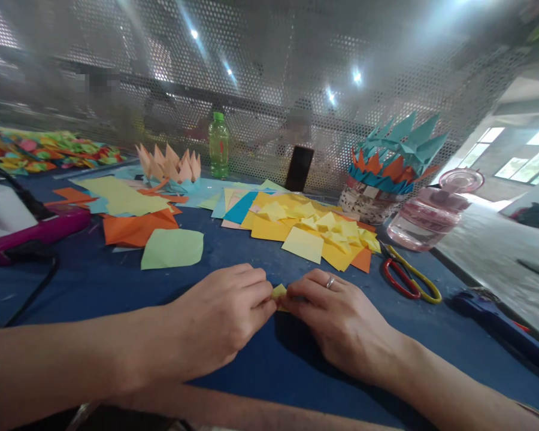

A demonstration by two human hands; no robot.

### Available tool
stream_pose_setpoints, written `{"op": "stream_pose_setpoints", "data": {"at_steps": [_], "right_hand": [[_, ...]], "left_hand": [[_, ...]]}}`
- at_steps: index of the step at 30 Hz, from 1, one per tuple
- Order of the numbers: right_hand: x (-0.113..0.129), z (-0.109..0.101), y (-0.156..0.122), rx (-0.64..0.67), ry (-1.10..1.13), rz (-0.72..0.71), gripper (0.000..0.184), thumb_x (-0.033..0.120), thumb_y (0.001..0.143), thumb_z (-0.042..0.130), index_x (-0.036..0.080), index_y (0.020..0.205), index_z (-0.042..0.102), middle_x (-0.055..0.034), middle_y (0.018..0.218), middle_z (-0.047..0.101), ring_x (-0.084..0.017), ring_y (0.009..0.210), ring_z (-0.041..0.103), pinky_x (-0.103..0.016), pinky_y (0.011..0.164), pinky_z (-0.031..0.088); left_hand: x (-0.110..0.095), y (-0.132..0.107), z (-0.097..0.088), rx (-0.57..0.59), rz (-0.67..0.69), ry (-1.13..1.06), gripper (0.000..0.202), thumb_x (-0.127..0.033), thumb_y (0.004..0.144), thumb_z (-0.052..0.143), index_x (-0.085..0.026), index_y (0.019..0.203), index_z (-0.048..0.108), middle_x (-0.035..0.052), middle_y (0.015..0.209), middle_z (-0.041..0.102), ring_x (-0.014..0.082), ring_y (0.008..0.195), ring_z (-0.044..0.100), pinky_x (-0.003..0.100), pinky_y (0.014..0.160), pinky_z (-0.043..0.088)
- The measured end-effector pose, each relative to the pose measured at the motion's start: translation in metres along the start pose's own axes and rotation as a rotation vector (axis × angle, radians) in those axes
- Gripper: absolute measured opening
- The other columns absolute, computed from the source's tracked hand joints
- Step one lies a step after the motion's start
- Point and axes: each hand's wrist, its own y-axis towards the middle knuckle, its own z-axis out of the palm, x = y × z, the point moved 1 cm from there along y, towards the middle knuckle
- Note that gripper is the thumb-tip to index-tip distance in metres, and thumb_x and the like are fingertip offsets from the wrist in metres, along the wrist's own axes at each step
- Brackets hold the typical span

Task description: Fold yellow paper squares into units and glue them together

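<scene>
Between my two hands is a small piece of folded yellow paper (279, 292), mostly hidden by the fingers. My left hand (233, 305) pinches its left side, fingers closed. On the other side my right hand (326, 308), with a ring on one finger, grips the paper with closed fingertips. Both hands are low over the blue table (247, 383). Just beyond them lie a pale yellow square of paper (302, 245) and a heap of folded yellow paper pieces (327, 227) on top of more sheets. A light green sheet (173, 249) lies ahead of my left hand.
Scissors (411, 278) with red and yellow handles lie to the right, near a pink-tinted bottle (424, 218) and a layered paper model (386, 173). Farther back stand a peach paper crown (168, 164), a green bottle (219, 146) and a phone (299, 169). A magenta tool (49, 233) is left.
</scene>
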Motion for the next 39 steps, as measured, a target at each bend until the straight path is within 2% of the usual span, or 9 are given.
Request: {"op": "stream_pose_setpoints", "data": {"at_steps": [3,8,16,20,23,27,31,35,39], "right_hand": [[0.000,0.001,0.001,0.028,0.036,0.021,0.031,0.001,0.087,0.045,0.013,0.102,0.069,-0.0084,0.091,0.067,-0.021,0.083,0.055,-0.033,0.071,0.052],[0.000,0.000,0.002,0.015,-0.030,0.049,0.027,-0.001,0.083,0.044,0.013,0.076,0.067,-0.0088,0.083,0.065,-0.021,0.078,0.053,-0.033,0.066,0.051],[-0.001,0.000,0.000,-0.002,-0.044,0.100,0.027,0.000,0.084,0.042,0.014,0.074,0.063,-0.0081,0.080,0.065,-0.021,0.078,0.053,-0.032,0.065,0.048],[-0.003,0.003,0.004,-0.006,0.119,0.272,0.023,0.003,0.089,0.042,0.016,0.087,0.062,-0.0067,0.087,0.065,-0.020,0.082,0.055,-0.033,0.072,0.048],[-0.004,0.007,0.010,0.009,0.174,0.417,0.013,0.012,0.093,0.051,0.019,0.099,0.060,-0.0062,0.096,0.065,-0.021,0.088,0.057,-0.036,0.078,0.048],[-0.001,0.009,0.018,0.040,0.199,0.464,0.002,0.019,0.090,0.061,0.019,0.091,0.059,-0.0056,0.092,0.064,-0.021,0.086,0.057,-0.035,0.075,0.046],[-0.003,0.009,0.020,0.017,0.284,0.520,0.010,0.012,0.082,0.065,0.019,0.082,0.057,-0.0016,0.080,0.062,-0.017,0.074,0.056,-0.029,0.066,0.044],[-0.006,0.009,0.020,0.022,0.436,0.549,0.011,0.008,0.080,0.063,0.019,0.081,0.060,0.0015,0.075,0.064,-0.014,0.068,0.056,-0.025,0.063,0.043],[-0.021,0.003,0.019,-0.032,0.510,0.613,0.006,0.018,0.084,0.060,0.018,0.078,0.061,0.0011,0.072,0.065,-0.013,0.066,0.058,-0.024,0.062,0.045]], "left_hand": [[0.000,0.001,0.000,0.000,0.010,-0.008,0.011,-0.007,0.084,0.056,-0.012,0.084,0.067,0.0032,0.075,0.057,0.0205,0.073,0.045,0.036,0.067,0.034],[0.000,0.001,-0.001,-0.009,0.012,-0.012,0.012,-0.007,0.083,0.056,-0.011,0.082,0.067,0.0033,0.073,0.058,0.0208,0.072,0.045,0.036,0.067,0.034],[-0.001,0.000,-0.001,-0.011,-0.003,0.004,0.012,-0.005,0.083,0.055,-0.013,0.084,0.064,0.0032,0.074,0.056,0.0204,0.072,0.045,0.035,0.067,0.033],[-0.001,0.000,-0.003,0.012,-0.016,-0.003,0.011,-0.006,0.082,0.056,-0.013,0.085,0.064,0.0036,0.075,0.057,0.0205,0.073,0.046,0.035,0.067,0.034],[-0.001,-0.001,-0.005,0.015,-0.011,-0.010,0.014,-0.004,0.080,0.055,-0.012,0.086,0.065,0.0039,0.076,0.057,0.0204,0.074,0.046,0.035,0.069,0.037],[0.001,-0.002,-0.007,0.023,-0.014,-0.015,0.012,-0.005,0.080,0.055,-0.013,0.081,0.064,0.0039,0.077,0.058,0.0197,0.073,0.047,0.035,0.068,0.039],[0.003,-0.002,-0.007,0.032,-0.036,-0.064,0.017,-0.004,0.081,0.051,-0.014,0.084,0.065,0.0044,0.081,0.060,0.0203,0.077,0.051,0.035,0.071,0.043],[0.006,0.000,-0.009,-0.057,-0.041,-0.156,0.029,-0.001,0.084,0.043,-0.011,0.100,0.066,0.0090,0.099,0.065,0.0221,0.092,0.055,0.037,0.085,0.046],[0.009,0.001,-0.012,-0.157,-0.041,-0.179,0.032,-0.001,0.087,0.041,-0.008,0.108,0.064,0.0117,0.109,0.064,0.0236,0.101,0.055,0.039,0.092,0.047]]}}
